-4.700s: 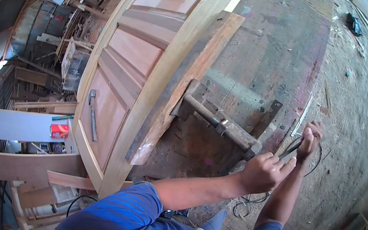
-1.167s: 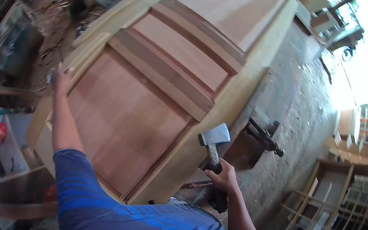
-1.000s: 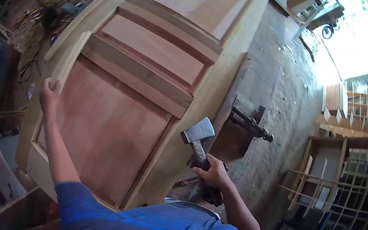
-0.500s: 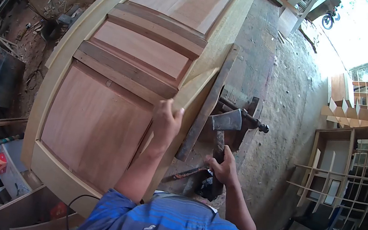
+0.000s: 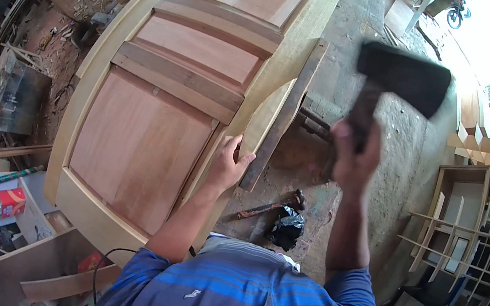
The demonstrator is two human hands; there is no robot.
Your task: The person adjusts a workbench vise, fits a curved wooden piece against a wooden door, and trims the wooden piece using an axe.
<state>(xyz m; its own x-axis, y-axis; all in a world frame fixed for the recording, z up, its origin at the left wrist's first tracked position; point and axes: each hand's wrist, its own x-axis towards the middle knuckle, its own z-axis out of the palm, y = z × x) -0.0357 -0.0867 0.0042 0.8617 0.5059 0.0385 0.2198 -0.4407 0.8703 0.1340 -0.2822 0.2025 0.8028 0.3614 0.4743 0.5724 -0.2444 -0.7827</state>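
A panelled wooden door (image 5: 132, 142) lies in front of me, with a pale frame and reddish panels. My left hand (image 5: 229, 166) is at its right edge, thumb and fingers around the lower end of a light wooden strip (image 5: 269, 112). That strip lies between the door and a dark wooden bar (image 5: 279, 139). Raised over the right side, my right hand (image 5: 356, 154) is closed on the handle of a hatchet (image 5: 403, 78), which is blurred by motion. Its broad head points up and to the right.
Beside the dark bar is a metal clamp screw (image 5: 316, 124), partly hidden by my right hand. A hammer (image 5: 268, 210) and a crumpled black plastic bag (image 5: 288, 228) lie nearer me. Wooden lattice frames (image 5: 469, 218) stand at right; a red box (image 5: 11, 202) is at lower left.
My right hand has lifted the hatchet up and to the right, away from the clamp. My left hand has come down onto the light wooden strip at the door's edge.
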